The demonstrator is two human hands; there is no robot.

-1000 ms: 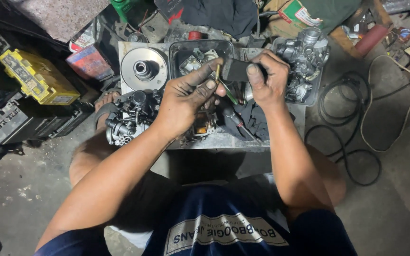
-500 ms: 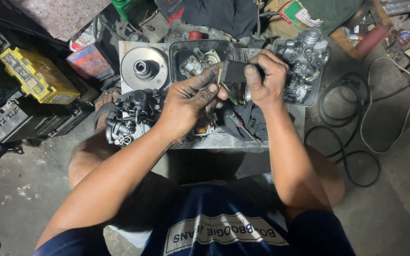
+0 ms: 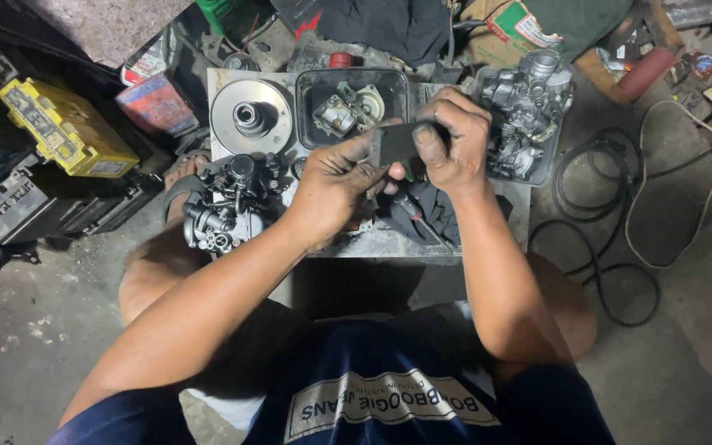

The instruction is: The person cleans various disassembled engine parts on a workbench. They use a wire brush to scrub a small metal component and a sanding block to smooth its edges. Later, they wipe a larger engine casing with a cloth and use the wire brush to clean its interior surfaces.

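Observation:
My right hand (image 3: pixel 453 142) grips a small dark abrasive sheet (image 3: pixel 392 142) over the low metal table (image 3: pixel 397 244). My left hand (image 3: pixel 335 185) pinches its thumb and fingers together right against that sheet. The thin brass rod that it held a moment ago is now hidden behind the sheet. Both hands are dirty with grease and touch at the fingertips. Just beyond them stands a black tray (image 3: pixel 306 91) with a small carburetor part (image 3: pixel 341 109) in it.
A carburetor (image 3: pixel 226 206) and a round metal pulley disc (image 3: pixel 250 116) sit on the table's left. Another carburetor (image 3: pixel 529 95) fills a tray at the right. A screwdriver (image 3: pixel 415 213) lies on a dark rag. Black hose (image 3: pixel 611 214) and a yellow battery (image 3: pixel 66 130) are on the floor.
My right hand has brought the dark sheet leftward and down over the brass rod, which no longer shows. My left hand shifted slightly toward it.

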